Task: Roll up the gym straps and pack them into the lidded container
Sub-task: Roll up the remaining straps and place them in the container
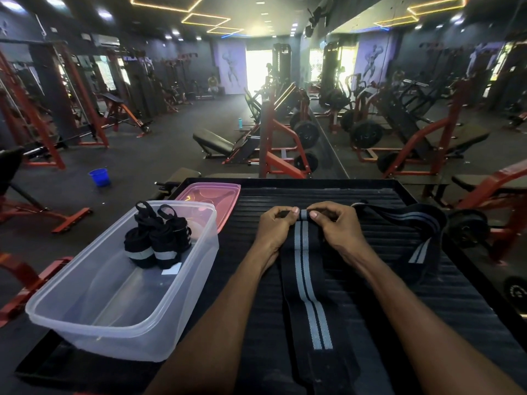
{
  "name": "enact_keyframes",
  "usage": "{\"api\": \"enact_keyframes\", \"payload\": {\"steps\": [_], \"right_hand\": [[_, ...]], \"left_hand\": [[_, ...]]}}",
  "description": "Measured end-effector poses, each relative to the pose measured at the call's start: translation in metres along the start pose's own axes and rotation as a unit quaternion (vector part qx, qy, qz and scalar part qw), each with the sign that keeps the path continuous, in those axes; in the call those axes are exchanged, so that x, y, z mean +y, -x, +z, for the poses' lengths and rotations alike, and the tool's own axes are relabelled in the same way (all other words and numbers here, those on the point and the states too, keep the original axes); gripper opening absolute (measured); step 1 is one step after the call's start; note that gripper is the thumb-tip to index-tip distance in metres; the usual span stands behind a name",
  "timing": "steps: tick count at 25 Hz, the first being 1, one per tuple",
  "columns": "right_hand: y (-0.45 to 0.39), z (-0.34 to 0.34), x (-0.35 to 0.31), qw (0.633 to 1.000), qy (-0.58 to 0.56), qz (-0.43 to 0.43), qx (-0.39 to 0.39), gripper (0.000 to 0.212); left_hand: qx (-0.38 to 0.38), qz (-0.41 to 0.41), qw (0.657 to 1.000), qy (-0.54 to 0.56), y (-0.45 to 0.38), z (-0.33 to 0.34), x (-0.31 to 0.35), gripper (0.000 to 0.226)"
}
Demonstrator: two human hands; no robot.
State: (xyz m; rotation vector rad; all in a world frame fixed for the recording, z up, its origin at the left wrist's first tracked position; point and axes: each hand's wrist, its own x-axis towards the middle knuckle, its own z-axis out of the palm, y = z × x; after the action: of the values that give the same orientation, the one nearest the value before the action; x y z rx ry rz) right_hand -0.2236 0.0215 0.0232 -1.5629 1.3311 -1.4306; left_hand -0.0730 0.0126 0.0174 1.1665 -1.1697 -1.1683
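Left hand (273,226), right hand (336,226) pinch far end of strap (306,277), fingers curled, likely starting tight roll; open container (85,317) beside, ready.

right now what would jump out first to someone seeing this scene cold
Both hands, the left hand and right hand, pinch the far end of a black strap with grey stripes laid out on the ribbed black platform in the middle. To the left sits a clear plastic container with rolled black straps at its far end, and its pink lid lies just behind it.
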Motion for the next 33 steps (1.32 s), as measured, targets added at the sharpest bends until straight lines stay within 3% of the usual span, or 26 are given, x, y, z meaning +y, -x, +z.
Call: {"api": "enact_keyframes", "payload": {"steps": [3,7,11,13,16,19,29,33], "right_hand": [[0.001,-0.001,-0.001,1.000,-0.018,-0.012,-0.005,0.020],[0.003,0.002,0.000,0.996,-0.017,0.055,-0.061,0.013],[0.000,0.002,0.003,1.000,0.011,-0.014,-0.017,0.014],[0.000,0.001,0.004,0.999,0.002,-0.023,-0.023,0.019],[0.001,0.001,0.000,0.992,-0.092,0.064,-0.058,0.015],[-0.001,0.000,-0.003,0.953,-0.241,0.165,-0.079,0.025],[-0.001,-0.002,-0.003,0.952,-0.251,0.160,-0.068,0.018],[0.002,0.000,-0.013,0.953,-0.235,0.173,-0.079,0.022]], "left_hand": [[0.008,0.000,1.000,-0.023,-0.001,0.000,0.001,0.015],[0.029,0.016,0.999,-0.031,-0.001,-0.002,-0.001,0.009],[-0.001,0.005,1.000,-0.013,-0.001,0.003,-0.002,0.009],[-0.021,-0.031,0.999,0.003,-0.002,0.004,-0.003,0.025],[-0.001,-0.049,0.998,-0.034,-0.004,0.002,-0.004,0.033],[0.007,-0.054,0.998,-0.020,-0.004,0.000,0.000,0.031],[-0.050,-0.080,0.996,-0.003,-0.002,-0.003,-0.002,0.026],[0.001,-0.021,1.000,-0.001,-0.004,-0.002,0.003,0.017]]}}
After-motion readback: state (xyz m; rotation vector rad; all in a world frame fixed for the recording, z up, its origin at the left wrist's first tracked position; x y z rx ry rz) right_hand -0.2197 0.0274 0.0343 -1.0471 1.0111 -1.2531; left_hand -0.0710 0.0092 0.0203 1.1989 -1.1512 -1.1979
